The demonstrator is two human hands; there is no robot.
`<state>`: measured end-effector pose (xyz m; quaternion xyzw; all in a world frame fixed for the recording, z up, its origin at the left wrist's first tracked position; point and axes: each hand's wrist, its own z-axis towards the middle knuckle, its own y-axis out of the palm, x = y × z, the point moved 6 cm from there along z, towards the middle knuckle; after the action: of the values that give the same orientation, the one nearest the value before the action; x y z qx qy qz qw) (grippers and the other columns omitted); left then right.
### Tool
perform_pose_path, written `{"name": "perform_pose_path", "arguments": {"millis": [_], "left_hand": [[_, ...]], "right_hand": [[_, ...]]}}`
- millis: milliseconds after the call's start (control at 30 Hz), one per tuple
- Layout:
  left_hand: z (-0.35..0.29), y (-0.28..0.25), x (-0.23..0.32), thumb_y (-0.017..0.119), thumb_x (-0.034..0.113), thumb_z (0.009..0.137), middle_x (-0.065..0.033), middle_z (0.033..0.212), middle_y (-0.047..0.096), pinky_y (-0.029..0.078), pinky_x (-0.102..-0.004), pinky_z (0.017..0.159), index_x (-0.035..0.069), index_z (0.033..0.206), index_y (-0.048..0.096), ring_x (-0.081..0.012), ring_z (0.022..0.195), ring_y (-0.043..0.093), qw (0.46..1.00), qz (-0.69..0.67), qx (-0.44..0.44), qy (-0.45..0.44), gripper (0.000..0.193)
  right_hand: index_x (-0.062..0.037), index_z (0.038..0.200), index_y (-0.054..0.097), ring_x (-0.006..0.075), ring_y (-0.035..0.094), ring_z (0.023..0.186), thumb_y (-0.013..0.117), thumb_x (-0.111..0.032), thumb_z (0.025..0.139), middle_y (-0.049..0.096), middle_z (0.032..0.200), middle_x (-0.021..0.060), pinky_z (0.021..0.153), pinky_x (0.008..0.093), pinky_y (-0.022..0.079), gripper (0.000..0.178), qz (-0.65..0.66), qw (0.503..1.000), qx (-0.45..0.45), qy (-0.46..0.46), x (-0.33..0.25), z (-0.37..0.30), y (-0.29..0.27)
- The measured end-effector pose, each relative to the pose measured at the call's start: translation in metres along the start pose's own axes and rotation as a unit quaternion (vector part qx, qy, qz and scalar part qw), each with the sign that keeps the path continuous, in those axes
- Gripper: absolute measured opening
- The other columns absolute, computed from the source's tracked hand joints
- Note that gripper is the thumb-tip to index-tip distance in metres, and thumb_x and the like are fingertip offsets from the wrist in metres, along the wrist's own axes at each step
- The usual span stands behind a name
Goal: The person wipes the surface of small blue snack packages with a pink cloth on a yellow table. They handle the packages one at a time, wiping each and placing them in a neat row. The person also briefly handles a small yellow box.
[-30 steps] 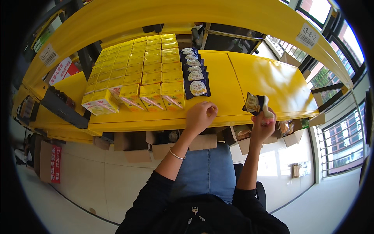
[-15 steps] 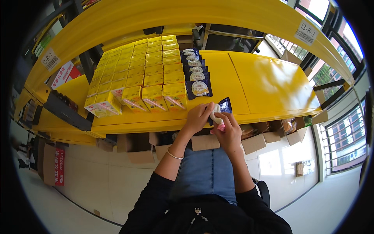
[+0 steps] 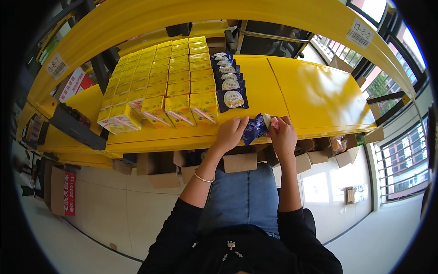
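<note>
At the front edge of the yellow shelf, my left hand (image 3: 230, 133) pinches the left end of a dark blue packet (image 3: 255, 129). The packet is tilted, with its far end raised. My right hand (image 3: 285, 137) is closed on a bunched white-and-pink cloth (image 3: 274, 123), held against the packet's right side. Beyond my hands, a row of similar dark blue packets with pale round labels (image 3: 233, 99) runs away from me, overlapping. Left of that row stand many yellow boxes (image 3: 178, 109) in tight rows.
The yellow shelf board (image 3: 319, 100) stretches to the right of the packets. A yellow beam (image 3: 219, 10) crosses overhead. Open cardboard boxes (image 3: 240, 162) sit below the shelf's front edge. A black shelf upright (image 3: 80, 128) stands at the left. Barred windows (image 3: 401, 160) are on the right.
My hands have moved apart, the right one going right with the cloth. The blue packet, earlier mostly hidden behind my hands, is now between them, its left end in my left hand.
</note>
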<state>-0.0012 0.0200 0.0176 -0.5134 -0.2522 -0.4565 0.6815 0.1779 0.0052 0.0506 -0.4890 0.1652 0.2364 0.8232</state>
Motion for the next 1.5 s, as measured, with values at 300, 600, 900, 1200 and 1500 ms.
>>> {"name": "perform_pose_path", "arguments": {"millis": [300,600,900,1200,1500], "left_hand": [[-0.002,-0.001,0.005,0.039,0.036,0.102,-0.0203,0.078,0.063,0.045,-0.0440,0.063,0.002,0.087,0.063,-0.0395,0.073,0.060,1.000,-0.023,0.008,0.016,0.044],[0.000,0.000,0.003,0.040,0.034,0.102,-0.0209,0.079,0.063,0.046,-0.0450,0.064,0.001,0.090,0.062,-0.0409,0.076,0.060,1.000,0.019,-0.011,-0.004,0.042],[0.000,0.000,-0.005,0.039,0.035,0.102,-0.0205,0.070,0.061,0.044,-0.0463,0.061,0.001,0.088,0.061,-0.0401,0.069,0.059,0.999,0.000,0.033,-0.031,0.043],[-0.001,-0.003,-0.003,0.039,0.035,0.102,-0.0176,0.065,0.056,0.042,-0.0435,0.059,0.002,0.087,0.058,-0.0387,0.066,0.057,0.999,-0.020,0.023,-0.036,0.041],[-0.001,0.000,-0.003,0.039,0.035,0.102,-0.0181,0.064,0.055,0.040,-0.0449,0.058,0.002,0.088,0.059,-0.0392,0.064,0.056,0.998,-0.025,0.039,-0.036,0.040]], "right_hand": [[-0.0140,0.109,0.069,0.0295,0.066,0.082,0.067,-0.008,0.075,0.060,0.104,0.0083,0.070,0.0371,0.053,0.034,0.143,0.988,0.058,0.033,-0.014,-0.016,-0.033],[-0.0119,0.107,0.068,0.0305,0.064,0.090,0.062,-0.011,0.083,0.064,0.107,0.0089,0.076,0.0367,0.052,0.025,0.013,0.999,-0.040,0.009,-0.005,-0.005,0.000],[-0.0168,0.113,0.068,0.0246,0.061,0.092,0.073,0.000,0.060,0.063,0.113,0.0040,0.080,0.0337,0.051,0.055,0.088,0.978,0.048,-0.181,-0.044,-0.050,-0.016],[-0.0146,0.115,0.066,0.0292,0.059,0.100,0.073,0.001,0.057,0.060,0.115,0.0066,0.083,0.0369,0.050,0.060,0.030,0.995,0.087,-0.031,0.013,-0.044,-0.017],[-0.0210,0.112,0.070,0.0252,0.059,0.094,0.073,0.001,0.057,0.061,0.114,0.0042,0.078,0.0349,0.051,0.059,0.056,0.984,0.075,-0.153,-0.015,-0.062,-0.013]]}}
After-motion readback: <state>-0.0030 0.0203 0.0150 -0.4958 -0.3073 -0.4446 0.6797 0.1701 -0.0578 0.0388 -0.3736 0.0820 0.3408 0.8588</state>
